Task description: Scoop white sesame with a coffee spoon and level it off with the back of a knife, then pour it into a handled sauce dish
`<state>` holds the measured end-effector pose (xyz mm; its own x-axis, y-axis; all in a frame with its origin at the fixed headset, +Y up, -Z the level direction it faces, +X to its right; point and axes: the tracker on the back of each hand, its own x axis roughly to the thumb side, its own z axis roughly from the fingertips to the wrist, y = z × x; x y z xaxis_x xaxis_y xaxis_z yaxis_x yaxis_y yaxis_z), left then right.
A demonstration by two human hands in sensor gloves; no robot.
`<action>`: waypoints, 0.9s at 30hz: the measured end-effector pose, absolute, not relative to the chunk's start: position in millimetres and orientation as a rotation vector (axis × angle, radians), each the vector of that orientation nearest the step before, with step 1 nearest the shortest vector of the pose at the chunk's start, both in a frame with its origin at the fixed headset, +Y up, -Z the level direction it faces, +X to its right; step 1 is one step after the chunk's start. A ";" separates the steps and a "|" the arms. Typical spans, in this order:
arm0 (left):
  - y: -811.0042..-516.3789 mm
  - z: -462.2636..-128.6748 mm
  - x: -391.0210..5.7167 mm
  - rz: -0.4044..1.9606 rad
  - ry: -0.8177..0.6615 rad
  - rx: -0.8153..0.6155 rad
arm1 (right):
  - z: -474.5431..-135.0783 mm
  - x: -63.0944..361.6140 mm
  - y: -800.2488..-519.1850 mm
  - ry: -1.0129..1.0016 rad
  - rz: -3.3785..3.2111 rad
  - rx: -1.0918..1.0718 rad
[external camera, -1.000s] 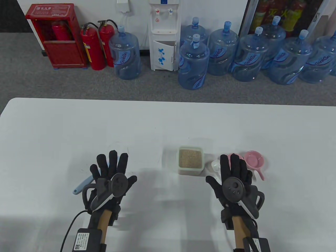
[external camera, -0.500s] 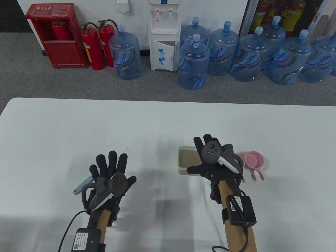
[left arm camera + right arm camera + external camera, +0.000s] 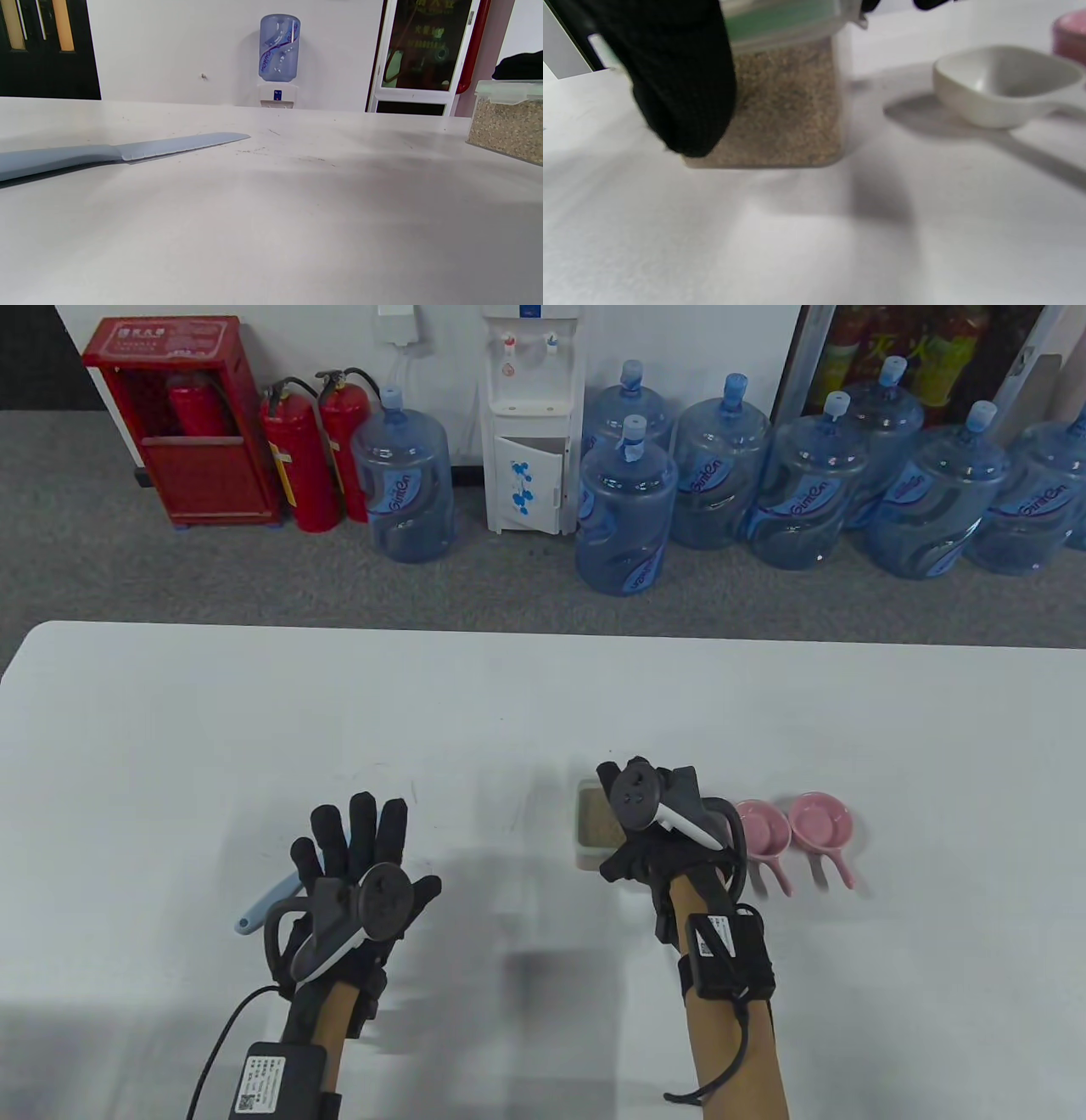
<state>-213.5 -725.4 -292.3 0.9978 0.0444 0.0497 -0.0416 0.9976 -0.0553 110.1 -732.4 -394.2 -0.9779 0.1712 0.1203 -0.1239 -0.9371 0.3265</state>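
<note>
— Sesame container (image 3: 598, 823): where does it sit?

— Near the table's (image 3: 543, 687) front edge, a little right of its middle. It is a clear square tub filled almost to the rim with pale grain. The right hand (image 3: 653, 823) is on it; in the right wrist view a gloved thumb (image 3: 683, 84) hangs down its near wall (image 3: 785, 106), and other fingertips show past the tub's rim.

— So that hand grasps the tub?

— The thumb lies against one side and the fingers reach over the top, but the frames do not show clearly whether they clamp it, so that cannot be told.

— And the coffee spoon?

— A white scoop (image 3: 1005, 84) lies on the table just right of the tub, untouched, bowl up. In the table view the right hand hides it.

— The sauce dishes?

— Two pink handled dishes sit side by side right of the hand, the nearer one (image 3: 762, 829) and the outer one (image 3: 821, 820), handles pointing to the front edge.

— The knife?

— A pale blue knife (image 3: 127, 150) lies flat near the front edge, left of centre. The left hand (image 3: 356, 874) rests over it with fingers spread and straight, gripping nothing.
</note>
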 end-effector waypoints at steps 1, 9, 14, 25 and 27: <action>-725.6 -292.4 -213.4 0.039 -0.051 -0.055 | -393.7 108.7 -731.5 0.432 2.964 0.226; -725.0 -292.2 -213.6 0.029 -0.050 -0.054 | -387.0 106.8 -727.7 0.266 2.951 0.259; -725.3 -292.5 -213.1 0.028 -0.054 -0.054 | -369.8 99.7 -704.6 0.166 2.972 0.354; -724.7 -291.1 -208.6 0.019 -0.071 -0.058 | -311.6 69.6 -674.7 0.042 2.946 0.624; -725.0 -290.9 -208.1 0.018 -0.074 -0.059 | -302.6 62.1 -679.2 0.066 2.931 0.649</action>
<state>-208.1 -725.0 -290.9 0.9971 0.0201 0.0730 -0.0158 0.9981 -0.0593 62.1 -679.2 -302.6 -0.8974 0.1444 0.4168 -0.1256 -0.9894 0.0723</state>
